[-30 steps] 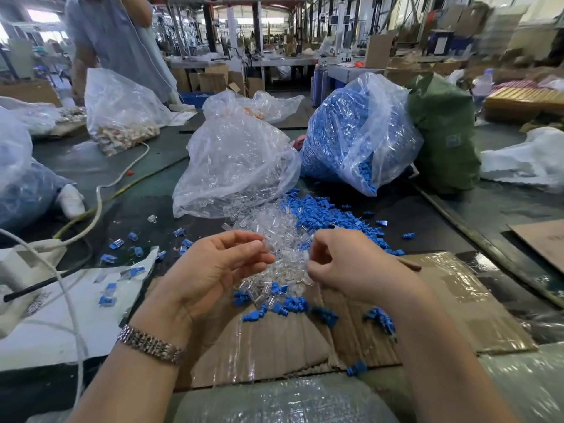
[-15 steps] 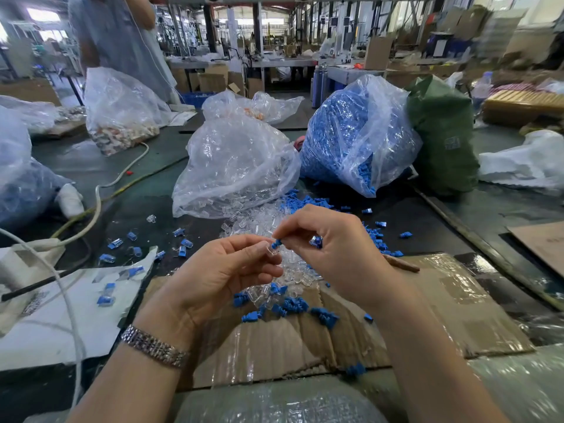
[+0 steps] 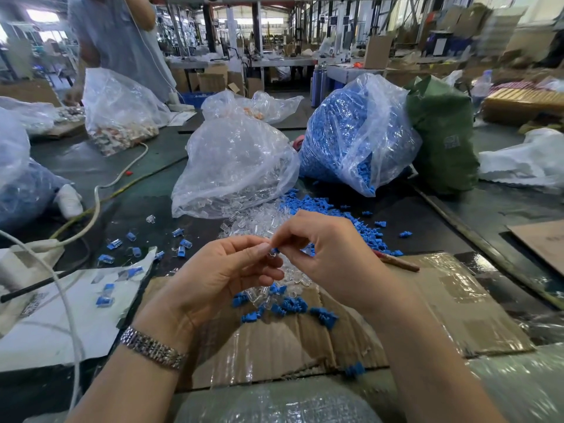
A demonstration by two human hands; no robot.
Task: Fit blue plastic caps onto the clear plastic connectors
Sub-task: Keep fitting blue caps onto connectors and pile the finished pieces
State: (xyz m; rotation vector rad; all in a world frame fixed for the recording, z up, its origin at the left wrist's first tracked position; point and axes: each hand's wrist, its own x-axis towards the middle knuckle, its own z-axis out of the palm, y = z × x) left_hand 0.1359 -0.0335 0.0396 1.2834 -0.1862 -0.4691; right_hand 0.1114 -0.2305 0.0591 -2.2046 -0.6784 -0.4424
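Two bare forearms, no sleeves, silver metal link watchband point(image 3: 152, 351) on left wrist

Blue caps point(image 3: 323, 314); clear connectors point(image 3: 259, 222); green sack point(image 3: 442, 132); brown cardboard point(image 3: 427, 300).

blue cap point(image 3: 275, 250) mostly hidden by fingers point(image 3: 279, 239)

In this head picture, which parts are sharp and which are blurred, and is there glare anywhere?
Head view: the left hand and right hand are sharp; the far workshop edges smear and bend from the wide lens; glare sits on the clear bag and the taped cardboard.
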